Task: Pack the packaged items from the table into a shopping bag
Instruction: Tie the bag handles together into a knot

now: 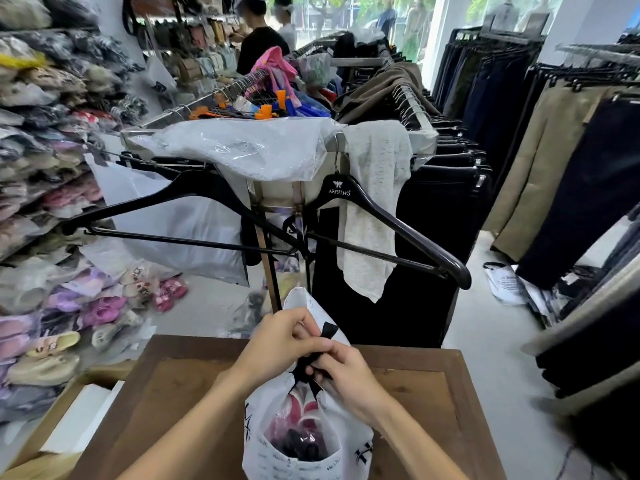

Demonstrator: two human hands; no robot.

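Observation:
A white plastic shopping bag (301, 459) with black print stands on the brown wooden table (180, 403), near its front middle. Inside it I see packaged items (301, 431), pink, red and dark. The bag's black handles (313, 358) are bunched together above its mouth. My left hand (280, 341) grips the handles from the left. My right hand (343, 375) pinches them from the right. Both hands touch each other over the bag.
Just behind the table stands a clothes rack with two black hangers (363, 209) and a grey cloth (374, 202). Packaged slippers (52, 271) pile up at left. Trousers (554, 168) hang at right. A white box (79, 417) lies by the table's left edge. Two people stand far back.

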